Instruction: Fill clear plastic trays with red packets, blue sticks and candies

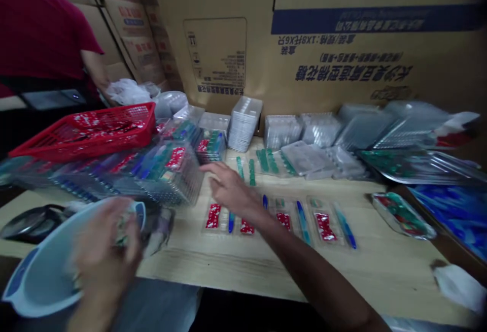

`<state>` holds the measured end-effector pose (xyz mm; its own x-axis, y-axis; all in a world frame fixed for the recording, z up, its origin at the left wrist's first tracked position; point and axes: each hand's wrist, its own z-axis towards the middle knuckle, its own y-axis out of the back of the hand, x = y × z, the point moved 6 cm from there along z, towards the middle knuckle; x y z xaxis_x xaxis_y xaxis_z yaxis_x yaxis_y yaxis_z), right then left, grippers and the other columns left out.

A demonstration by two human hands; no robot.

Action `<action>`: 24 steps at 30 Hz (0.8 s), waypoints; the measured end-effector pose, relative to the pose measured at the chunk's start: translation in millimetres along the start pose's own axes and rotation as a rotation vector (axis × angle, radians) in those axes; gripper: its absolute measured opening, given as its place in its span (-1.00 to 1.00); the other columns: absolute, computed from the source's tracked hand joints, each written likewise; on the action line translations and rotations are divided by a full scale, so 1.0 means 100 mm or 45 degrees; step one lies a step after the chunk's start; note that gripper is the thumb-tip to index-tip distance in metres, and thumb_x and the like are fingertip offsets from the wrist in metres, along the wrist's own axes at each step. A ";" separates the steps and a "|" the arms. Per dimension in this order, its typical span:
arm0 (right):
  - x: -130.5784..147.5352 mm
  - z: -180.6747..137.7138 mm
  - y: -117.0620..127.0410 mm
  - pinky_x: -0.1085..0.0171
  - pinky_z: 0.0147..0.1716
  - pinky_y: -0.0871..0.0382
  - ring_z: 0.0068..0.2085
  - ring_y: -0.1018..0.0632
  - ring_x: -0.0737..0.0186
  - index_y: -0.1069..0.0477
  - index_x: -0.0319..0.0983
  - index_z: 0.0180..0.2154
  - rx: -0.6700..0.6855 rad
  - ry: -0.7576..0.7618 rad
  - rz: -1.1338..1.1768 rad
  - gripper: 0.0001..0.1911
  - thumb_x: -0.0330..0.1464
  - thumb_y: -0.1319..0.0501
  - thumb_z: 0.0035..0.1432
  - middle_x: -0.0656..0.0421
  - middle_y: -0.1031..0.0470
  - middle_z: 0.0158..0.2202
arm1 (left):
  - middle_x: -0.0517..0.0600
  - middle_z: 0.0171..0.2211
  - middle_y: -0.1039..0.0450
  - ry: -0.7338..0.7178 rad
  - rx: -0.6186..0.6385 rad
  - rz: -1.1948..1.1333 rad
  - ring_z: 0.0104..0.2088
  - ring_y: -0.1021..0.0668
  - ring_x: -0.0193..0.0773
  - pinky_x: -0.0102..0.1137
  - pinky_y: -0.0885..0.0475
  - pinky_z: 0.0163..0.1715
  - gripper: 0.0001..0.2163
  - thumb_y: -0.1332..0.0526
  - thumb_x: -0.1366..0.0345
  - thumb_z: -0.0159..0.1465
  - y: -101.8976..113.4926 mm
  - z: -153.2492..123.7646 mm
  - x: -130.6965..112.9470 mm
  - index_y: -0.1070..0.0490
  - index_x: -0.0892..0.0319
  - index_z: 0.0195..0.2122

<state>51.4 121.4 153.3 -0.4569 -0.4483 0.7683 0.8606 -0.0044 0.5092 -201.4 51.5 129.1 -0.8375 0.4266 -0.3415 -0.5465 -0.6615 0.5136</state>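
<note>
My left hand [108, 245], blurred by motion, is over the light blue basin [41, 266]. Its fingers curl round small pale-green pieces [122, 230] whose kind is unclear. My right hand [230, 185] reaches over a row of clear plastic trays, index finger stretched out beside a stack of filled trays [177, 174]; I see nothing in it. Below it lies a tray with a red-and-white packet [213, 216] and a blue-capped pen-like stick [231, 221]. Further right are another red packet [325, 226] and another blue stick [345, 228]. My right forearm partly hides the row.
A red basket [87, 131] rests on filled trays at left. Clear tray stacks [245, 124] line a large cardboard box [342, 78]. Green strips [266, 160] lie before them. At right are a foil tray [403, 215] and a box of blue packets [452, 210]. Another person [41, 42] stands at left.
</note>
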 end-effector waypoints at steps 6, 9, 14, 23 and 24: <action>-1.10 -0.43 0.43 0.09 0.13 -0.38 0.04 -0.56 0.02 -0.53 -0.37 -0.03 -0.011 -0.328 -0.829 -0.59 -0.63 -0.08 0.13 -0.09 -0.58 -0.07 | 0.11 -0.02 -0.58 0.097 0.771 -0.432 0.00 -0.59 -0.07 -0.18 -0.47 0.05 -0.72 -0.07 0.29 0.38 -1.23 -0.36 -0.68 -0.57 0.08 -0.05; -1.34 -0.62 0.46 0.10 0.14 -0.36 0.08 -0.54 0.01 -0.48 -0.42 0.05 0.007 -0.346 -0.892 -0.60 -0.59 -0.06 0.24 -0.15 -0.53 0.03 | 0.11 -0.02 -0.57 0.448 0.871 -0.570 0.01 -0.58 -0.18 -0.33 -0.42 0.08 -0.72 -0.07 0.34 0.37 -1.74 -0.17 -0.65 -0.54 0.17 -0.02; -1.47 -0.76 0.15 0.05 0.18 -0.33 0.27 -0.39 -0.07 -0.38 -0.36 0.21 0.147 -0.337 -1.048 -0.56 -0.49 -0.08 0.34 -0.24 -0.24 0.31 | 0.25 0.02 -0.55 0.898 0.913 -0.434 0.00 -0.59 -0.12 -0.37 -0.44 -0.06 -0.61 -0.19 0.44 0.25 -2.58 0.21 -0.49 -0.41 0.32 0.12; -1.55 -0.78 0.06 0.04 0.23 -0.27 0.31 -0.34 -0.03 -0.42 -0.29 0.17 0.161 -0.432 -0.984 -0.60 -0.46 -0.07 0.36 -0.18 -0.16 0.36 | 0.22 -0.12 -0.60 1.033 1.106 -0.226 -0.11 -0.64 -0.05 -0.39 -0.47 -0.24 -0.71 -0.31 0.23 0.23 -2.98 0.29 -0.53 -0.53 0.32 -0.10; -1.57 -0.77 0.07 0.05 0.23 -0.26 0.31 -0.34 -0.02 -0.42 -0.28 0.16 0.150 -0.460 -0.963 -0.61 -0.46 -0.08 0.35 -0.16 -0.15 0.37 | 0.26 -0.05 -0.58 1.018 1.091 -0.198 -0.03 -0.61 -0.02 -0.37 -0.47 -0.16 -0.71 -0.29 0.24 0.25 -2.97 0.29 -0.56 -0.53 0.32 -0.07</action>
<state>147.0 122.6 6.0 -0.9614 -0.0486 0.2710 0.2743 -0.0863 0.9578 7.2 241.9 18.8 -0.6861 -0.2424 -0.6860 -0.7231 0.1230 0.6797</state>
